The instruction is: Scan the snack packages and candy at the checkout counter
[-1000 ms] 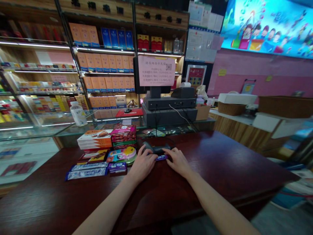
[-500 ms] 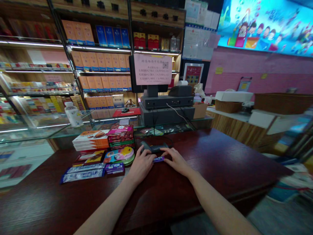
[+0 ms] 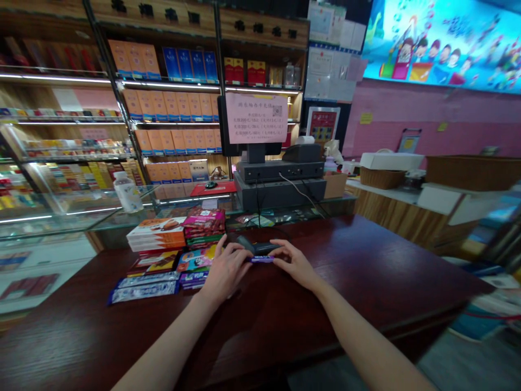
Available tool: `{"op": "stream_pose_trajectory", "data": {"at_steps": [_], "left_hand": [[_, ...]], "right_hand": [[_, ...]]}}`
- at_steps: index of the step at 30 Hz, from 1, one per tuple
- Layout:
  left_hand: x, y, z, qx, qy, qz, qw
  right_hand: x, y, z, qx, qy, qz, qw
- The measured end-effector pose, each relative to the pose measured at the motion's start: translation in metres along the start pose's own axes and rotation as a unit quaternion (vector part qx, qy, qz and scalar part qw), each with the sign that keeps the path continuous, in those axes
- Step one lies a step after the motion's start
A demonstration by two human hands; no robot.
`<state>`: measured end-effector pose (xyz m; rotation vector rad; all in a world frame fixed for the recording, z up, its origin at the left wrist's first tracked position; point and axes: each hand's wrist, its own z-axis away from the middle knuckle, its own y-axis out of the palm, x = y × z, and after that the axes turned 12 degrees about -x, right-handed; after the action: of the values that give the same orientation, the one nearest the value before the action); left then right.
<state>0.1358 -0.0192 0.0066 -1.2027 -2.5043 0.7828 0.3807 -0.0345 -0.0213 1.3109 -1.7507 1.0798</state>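
Observation:
My left hand (image 3: 228, 269) grips a black handheld barcode scanner (image 3: 256, 247) lying low over the dark red wooden counter (image 3: 366, 260). My right hand (image 3: 295, 263) pinches the right end of a purple-wrapped snack bar (image 3: 261, 259), which sits just in front of the scanner. The bar's left end nearly meets my left fingers. Left of my hands are orange boxed snacks (image 3: 155, 238), red-and-green packets (image 3: 204, 228), a round colourful package (image 3: 195, 260), silver-blue bars (image 3: 143, 291) and purple bars (image 3: 191, 279). My left hand partly hides the round package.
Behind the counter stand a glass display case (image 3: 81, 214) with a water bottle (image 3: 127, 191), a grey till with a pink sign (image 3: 256, 117), and shelves of boxed goods (image 3: 171, 106). A wicker basket (image 3: 382, 177) sits on the side counter at right.
The purple bar has moved left and away from me, closer to the scanner. My hands have drawn nearer together over it, and the camera view has shifted slightly.

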Motion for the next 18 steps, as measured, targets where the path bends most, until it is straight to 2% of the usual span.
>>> {"op": "stream_pose_trajectory", "data": {"at_steps": [10,18], "left_hand": [[0.022,-0.027,0.009,-0.057,0.004,-0.014,0.998],[0.043,-0.045,0.023,-0.09,-0.023,-0.052,0.994]], "right_hand": [[0.019,0.027,-0.014,0.033,-0.013,0.001,0.999],[0.024,0.062,-0.024,0.035,-0.031,-0.023,0.999]]}}
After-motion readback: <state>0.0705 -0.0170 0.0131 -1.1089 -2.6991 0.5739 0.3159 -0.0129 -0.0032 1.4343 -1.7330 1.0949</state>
